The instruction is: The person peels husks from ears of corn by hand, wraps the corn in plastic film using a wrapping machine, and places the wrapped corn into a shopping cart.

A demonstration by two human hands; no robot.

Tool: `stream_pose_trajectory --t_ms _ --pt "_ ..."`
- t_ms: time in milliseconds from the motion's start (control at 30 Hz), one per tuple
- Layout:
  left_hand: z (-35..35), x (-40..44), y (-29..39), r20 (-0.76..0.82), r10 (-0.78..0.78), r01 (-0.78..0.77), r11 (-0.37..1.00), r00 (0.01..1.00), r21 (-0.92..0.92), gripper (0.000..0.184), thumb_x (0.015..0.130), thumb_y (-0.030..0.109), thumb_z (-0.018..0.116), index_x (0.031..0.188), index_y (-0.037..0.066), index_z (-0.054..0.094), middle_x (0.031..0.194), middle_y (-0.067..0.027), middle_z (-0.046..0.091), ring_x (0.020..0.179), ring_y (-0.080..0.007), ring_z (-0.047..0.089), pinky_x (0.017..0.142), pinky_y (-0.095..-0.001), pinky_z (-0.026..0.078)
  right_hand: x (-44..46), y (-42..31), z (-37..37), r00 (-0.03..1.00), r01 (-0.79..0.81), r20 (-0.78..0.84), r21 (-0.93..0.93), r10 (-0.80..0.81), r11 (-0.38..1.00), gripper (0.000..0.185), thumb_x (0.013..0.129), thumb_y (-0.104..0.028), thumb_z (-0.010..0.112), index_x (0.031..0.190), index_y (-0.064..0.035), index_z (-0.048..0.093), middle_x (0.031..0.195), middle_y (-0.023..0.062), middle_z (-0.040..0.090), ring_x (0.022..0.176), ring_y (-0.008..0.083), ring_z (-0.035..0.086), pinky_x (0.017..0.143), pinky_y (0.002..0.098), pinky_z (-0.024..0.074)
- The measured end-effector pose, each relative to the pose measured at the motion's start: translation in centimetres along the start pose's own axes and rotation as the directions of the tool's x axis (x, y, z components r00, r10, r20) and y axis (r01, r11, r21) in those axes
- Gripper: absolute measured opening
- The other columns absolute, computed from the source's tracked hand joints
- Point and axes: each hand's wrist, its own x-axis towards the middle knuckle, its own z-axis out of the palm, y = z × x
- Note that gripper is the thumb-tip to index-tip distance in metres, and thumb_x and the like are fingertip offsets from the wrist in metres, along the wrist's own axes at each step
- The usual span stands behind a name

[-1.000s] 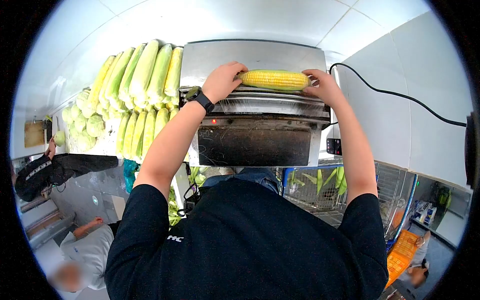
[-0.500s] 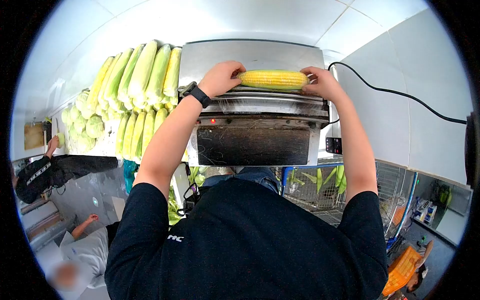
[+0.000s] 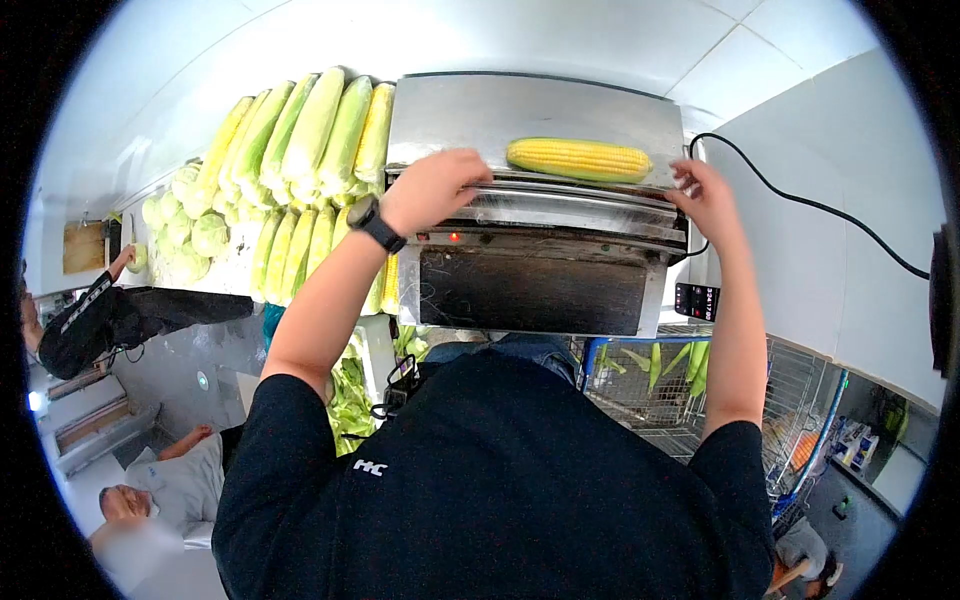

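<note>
An ear of corn (image 3: 578, 159), yellow with some green husk along its edge, lies on the steel top (image 3: 440, 115) of a wrapping machine. My left hand (image 3: 437, 190), below a watch on the wrist, is left of the corn at the machine's front bar. Its fingers are slightly bent, apart from the thumb, with no object visible in them. Past the corn's other end, my right hand (image 3: 706, 195) hovers at the bar's right end, fingers curved and apart. Neither hand touches the corn. A dark plate (image 3: 530, 290) forms the machine's near part.
Several husked ears of corn (image 3: 312, 130) are stacked left of the machine, beside cabbages (image 3: 209, 235). A black cable (image 3: 810, 200) runs along the right wall. A phone (image 3: 696, 301) and a wire cart (image 3: 640, 400) are at right. Other people are at the left and lower right.
Both hands have let go of the corn, which now rests on the steel top. They have drawn apart and down to the two sides of the front bar. The view has shifted slightly.
</note>
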Motion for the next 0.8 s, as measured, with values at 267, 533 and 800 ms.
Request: stream_pose_trajectory --t_ms 267,533,800 --pt "0.4 -1.6 0.6 0.134 0.068 -0.093 0.978 0.989 0.186 0.017 0.085 0.011 0.061 0.101 0.011 0.067 0.096 -0.007 0.062 0.092 -0.0301 0.062 0.078 -0.0405 0.051 -5.2 0.9 -0.2 1.0 -0.002 0.024 -0.151 0.005 0.989 0.021 0.08 -0.003 0.073 0.1 -0.0034 0.068 0.086 0.0078 0.064 0.075 0.0192 0.063 0.065 0.0298 0.0496" --pt "1.0 -0.9 0.8 0.175 0.166 -0.206 0.948 0.971 0.244 0.008 0.083 0.011 0.061 0.089 0.008 0.064 0.09 -0.0072 0.059 0.089 -0.0288 0.061 0.077 -0.0411 0.05 -5.5 -0.5 -0.8 0.987 0.042 0.161 -0.331 0.013 0.943 0.018 0.078 -0.007 0.07 0.096 -0.0063 0.071 0.092 0.0097 0.066 0.089 0.0321 0.064 0.078 0.0419 0.0525" --pt "1.3 -0.7 0.6 0.174 0.181 -0.22 0.944 0.968 0.245 0.004 0.08 0.009 0.062 0.081 0.006 0.059 0.087 -0.0087 0.057 0.086 -0.0295 0.06 0.075 -0.0418 0.049 -4.4 -1.1 -0.7 0.967 0.082 0.254 -0.356 0.013 0.931 0.015 0.077 -0.009 0.071 0.092 -0.006 0.072 0.091 0.0095 0.067 0.089 0.0317 0.065 0.078 0.0415 0.0526"
